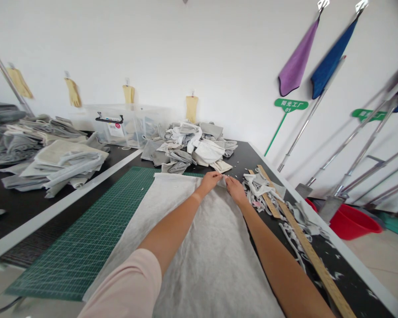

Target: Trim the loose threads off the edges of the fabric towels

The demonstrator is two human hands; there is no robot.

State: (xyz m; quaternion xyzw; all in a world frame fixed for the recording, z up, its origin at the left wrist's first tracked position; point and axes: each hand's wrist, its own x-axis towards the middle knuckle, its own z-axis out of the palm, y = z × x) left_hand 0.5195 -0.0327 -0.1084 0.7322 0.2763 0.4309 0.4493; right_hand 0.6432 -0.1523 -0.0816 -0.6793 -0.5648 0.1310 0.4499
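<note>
Pinching cloth (205, 251) are left grip (211, 180) and right grip (235, 188); sign (291, 104) reads "阳光工厂 01".

Before you, the cloth (199, 247) lies over the mat (116, 221), which shows to the cloth's left on the table (20, 212). Behind the cloth sits a heap of rags (208, 150); behind and left of the cloth are a box (102, 138) and a stack of fabric (63, 163). Right of the cloth lie scraps (257, 187), a long ruler (307, 240) and, past the table, a bucket (354, 223).
</note>
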